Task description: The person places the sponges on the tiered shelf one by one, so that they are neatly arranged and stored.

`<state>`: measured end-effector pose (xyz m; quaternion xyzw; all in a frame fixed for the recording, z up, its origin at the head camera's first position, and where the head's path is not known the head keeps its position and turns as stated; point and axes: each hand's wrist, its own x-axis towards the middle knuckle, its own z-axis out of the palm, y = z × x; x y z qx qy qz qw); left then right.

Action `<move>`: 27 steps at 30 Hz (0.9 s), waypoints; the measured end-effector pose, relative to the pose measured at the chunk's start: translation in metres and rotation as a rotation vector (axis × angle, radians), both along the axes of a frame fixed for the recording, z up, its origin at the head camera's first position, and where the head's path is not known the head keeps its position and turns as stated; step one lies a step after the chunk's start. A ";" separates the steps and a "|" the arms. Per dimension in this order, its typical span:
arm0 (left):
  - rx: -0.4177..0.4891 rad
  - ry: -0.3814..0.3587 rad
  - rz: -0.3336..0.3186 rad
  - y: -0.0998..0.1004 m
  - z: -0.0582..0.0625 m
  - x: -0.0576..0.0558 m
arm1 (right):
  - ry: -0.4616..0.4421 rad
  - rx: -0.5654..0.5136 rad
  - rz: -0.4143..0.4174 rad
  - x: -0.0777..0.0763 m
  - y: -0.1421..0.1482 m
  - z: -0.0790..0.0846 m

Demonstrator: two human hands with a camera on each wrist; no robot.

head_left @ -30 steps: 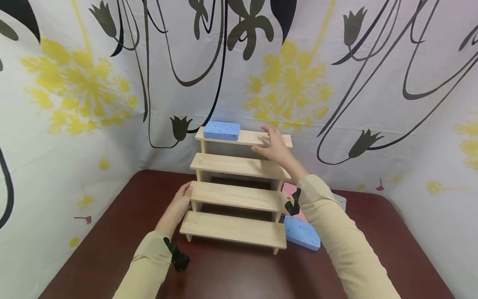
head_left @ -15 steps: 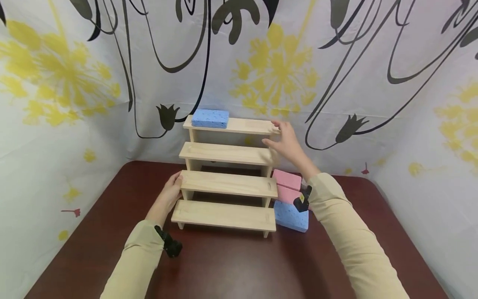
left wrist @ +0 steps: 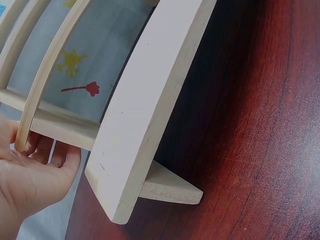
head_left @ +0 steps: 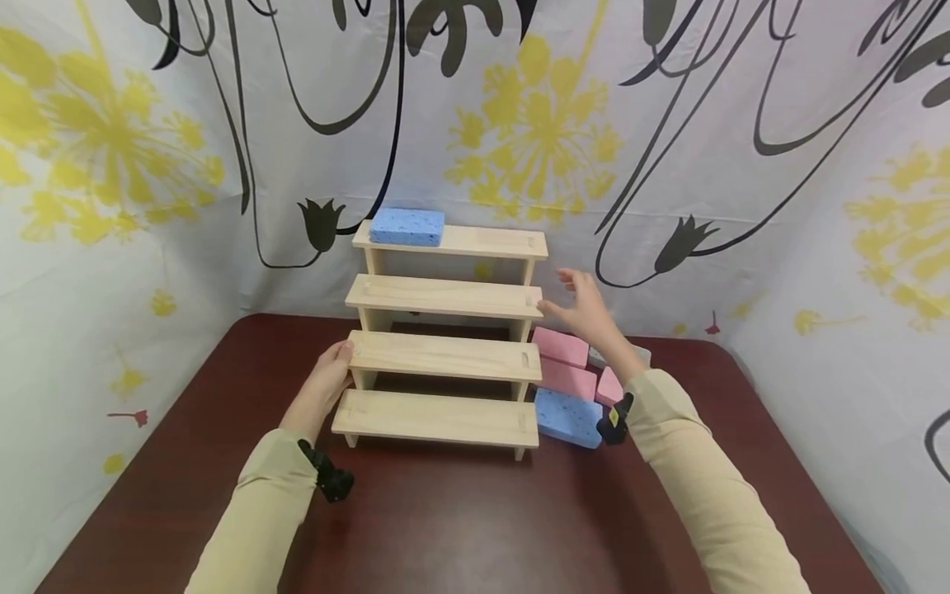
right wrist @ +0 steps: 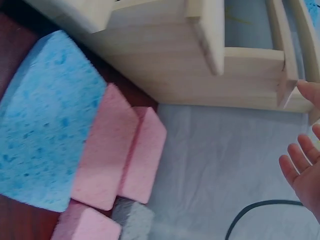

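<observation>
A four-tiered wooden step shelf [head_left: 445, 355] stands on the table. My left hand [head_left: 326, 379] grips the left end of its second tier from the bottom; in the left wrist view the fingers [left wrist: 59, 154] curl around that board's end. My right hand [head_left: 586, 313] is just off the right side, holding nothing, its fingers parted from the thumb. In the right wrist view, the thumb tip [right wrist: 306, 90] is right at a tier's end. One blue sponge [head_left: 407, 227] lies at the left of the top tier.
Right of the shelf, a second blue sponge [head_left: 568, 417] lies nearest, with several pink sponges [head_left: 560, 346] behind it and a grey one [right wrist: 134, 220] beyond. A patterned cloth backdrop [head_left: 519, 124] rises behind the dark red table [head_left: 445, 511].
The right hand has come down from the top tier to beside the second tier from the top, moving outward. The left hand keeps its grip. The head view has shifted slightly.
</observation>
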<state>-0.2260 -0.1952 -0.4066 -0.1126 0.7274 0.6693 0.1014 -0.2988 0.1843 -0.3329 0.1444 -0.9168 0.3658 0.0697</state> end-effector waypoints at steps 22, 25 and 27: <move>0.037 -0.024 0.010 0.002 0.000 -0.003 | -0.301 0.134 0.181 0.046 0.067 -0.087; 0.034 -0.027 0.006 0.001 0.000 -0.003 | -0.286 0.183 0.176 0.054 0.072 -0.096; 0.035 -0.028 0.005 0.000 0.000 -0.003 | -0.285 0.207 0.176 0.058 0.074 -0.102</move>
